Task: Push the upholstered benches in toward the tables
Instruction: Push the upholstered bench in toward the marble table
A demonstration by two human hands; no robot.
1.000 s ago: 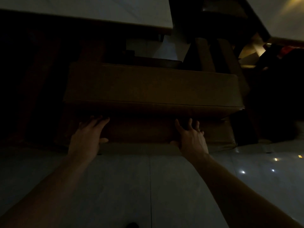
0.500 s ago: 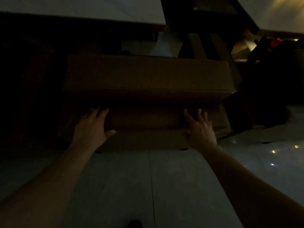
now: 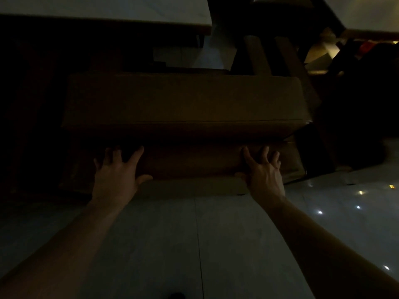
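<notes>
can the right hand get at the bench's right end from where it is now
Probably yes. The right hand already presses flat on the bench front, near its right corner, and the floor beside it shows nothing in the way. The dim light hides detail there.

No readable text, labels, brands, numbers or signs anywhere; the scene is very dark.
</notes>
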